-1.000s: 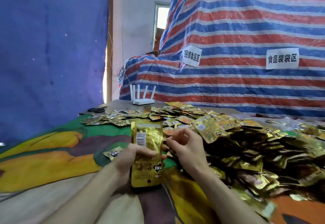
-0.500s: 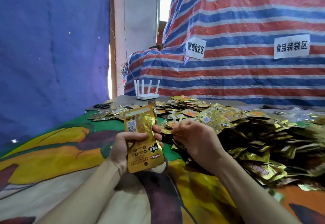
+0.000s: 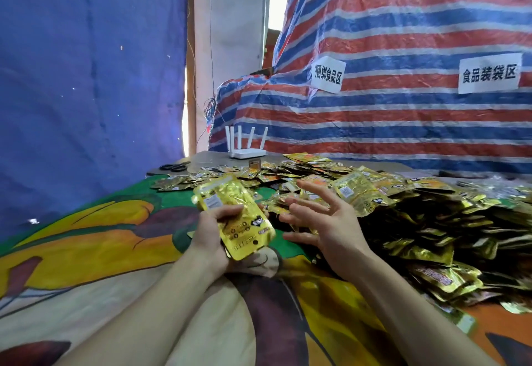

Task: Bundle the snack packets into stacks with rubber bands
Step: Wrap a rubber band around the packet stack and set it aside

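Centrally, the left hand (image 3: 208,234) gripped a stack (image 3: 234,216) of gold packets, its long axis tilted away leftward. Empty, fingers spread, the right hand (image 3: 325,221) hovered just beside it, nearest the loose pile (image 3: 417,221) on its right.

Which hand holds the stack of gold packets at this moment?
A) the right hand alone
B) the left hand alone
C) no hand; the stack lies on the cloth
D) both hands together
B: the left hand grips the stack of gold packets with its fingers curled over the front, while the right hand is beside it with fingers spread and grips nothing.
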Available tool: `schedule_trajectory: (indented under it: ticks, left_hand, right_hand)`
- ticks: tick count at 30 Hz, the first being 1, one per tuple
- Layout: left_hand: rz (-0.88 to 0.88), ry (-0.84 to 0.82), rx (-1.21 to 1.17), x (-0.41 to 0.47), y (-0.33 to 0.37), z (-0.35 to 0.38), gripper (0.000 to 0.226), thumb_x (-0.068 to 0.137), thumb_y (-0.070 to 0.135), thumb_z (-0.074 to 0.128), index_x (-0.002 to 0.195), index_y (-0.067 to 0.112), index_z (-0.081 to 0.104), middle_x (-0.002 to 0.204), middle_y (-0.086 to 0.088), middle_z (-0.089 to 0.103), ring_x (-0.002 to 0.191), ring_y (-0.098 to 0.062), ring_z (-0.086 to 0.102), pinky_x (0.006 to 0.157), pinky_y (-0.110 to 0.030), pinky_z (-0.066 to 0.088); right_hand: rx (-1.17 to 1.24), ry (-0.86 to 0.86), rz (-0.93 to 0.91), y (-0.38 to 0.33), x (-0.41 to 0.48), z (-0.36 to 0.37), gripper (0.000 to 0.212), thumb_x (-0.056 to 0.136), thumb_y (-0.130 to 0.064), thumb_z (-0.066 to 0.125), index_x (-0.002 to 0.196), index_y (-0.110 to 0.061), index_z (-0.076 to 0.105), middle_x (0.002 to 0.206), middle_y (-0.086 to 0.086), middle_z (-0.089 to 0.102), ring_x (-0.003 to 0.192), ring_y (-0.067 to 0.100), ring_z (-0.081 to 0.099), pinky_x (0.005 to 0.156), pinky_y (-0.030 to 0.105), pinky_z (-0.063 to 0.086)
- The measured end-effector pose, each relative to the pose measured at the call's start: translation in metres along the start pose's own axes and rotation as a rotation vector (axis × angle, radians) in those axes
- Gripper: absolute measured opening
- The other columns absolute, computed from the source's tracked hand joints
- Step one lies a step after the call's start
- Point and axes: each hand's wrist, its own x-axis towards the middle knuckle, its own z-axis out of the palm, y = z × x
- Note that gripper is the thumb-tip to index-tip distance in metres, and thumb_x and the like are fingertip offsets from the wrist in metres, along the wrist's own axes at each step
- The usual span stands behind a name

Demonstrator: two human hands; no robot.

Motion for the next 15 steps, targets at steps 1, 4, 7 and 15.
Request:
schedule_trajectory:
  ticks: [1, 4, 7, 15]
  left_hand:
    - [0.022, 0.060, -0.025, 0.001, 0.001, -0.001, 0.024, 0.074, 0.013, 0.059, 0.086, 0.001, 0.076, 0.089, -0.018, 0.076, 0.069, -0.033, 0.074, 0.070, -0.044, 0.055]
    - [0.074, 0.169, -0.092, 0.003, 0.002, -0.002, 0.011, 0.081, 0.014, 0.062, 0.080, 0.010, 0.072, 0.077, -0.013, 0.076, 0.057, -0.031, 0.072, 0.068, -0.041, 0.051]
    - [0.096, 0.139, -0.142, 0.003, 0.001, 0.002, 0.017, 0.074, 0.012, 0.065, 0.064, 0.008, 0.078, 0.076, -0.014, 0.076, 0.059, -0.033, 0.073, 0.060, -0.039, 0.055]
    - [0.181, -0.151, -0.075, 0.000, -0.014, 0.024, 0.017, 0.079, 0.020, 0.069, 0.079, 0.008, 0.082, 0.094, -0.016, 0.076, 0.083, -0.029, 0.076, 0.063, -0.037, 0.061]
  right_hand:
    - [-0.047, 0.001, 0.009, 0.003, -0.001, 0.002, 0.045, 0.083, -0.002, 0.078, 0.120, -0.025, 0.069, 0.114, 0.014, 0.073, 0.092, 0.030, 0.076, 0.062, 0.040, 0.062]
    - [-0.172, -0.042, 0.055, 0.011, -0.006, 0.014, 0.058, 0.074, -0.007, 0.088, 0.122, -0.031, 0.067, 0.124, 0.010, 0.064, 0.095, 0.024, 0.075, 0.068, 0.045, 0.063]
    - [-0.205, -0.129, 0.045, 0.020, -0.011, 0.028, 0.066, 0.071, -0.007, 0.089, 0.126, -0.032, 0.063, 0.125, 0.005, 0.061, 0.095, 0.020, 0.075, 0.075, 0.044, 0.063]
    - [-0.256, -0.005, -0.203, 0.027, -0.010, 0.038, 0.073, 0.070, 0.000, 0.088, 0.129, -0.027, 0.056, 0.115, -0.007, 0.071, 0.103, 0.004, 0.070, 0.085, 0.019, 0.055]
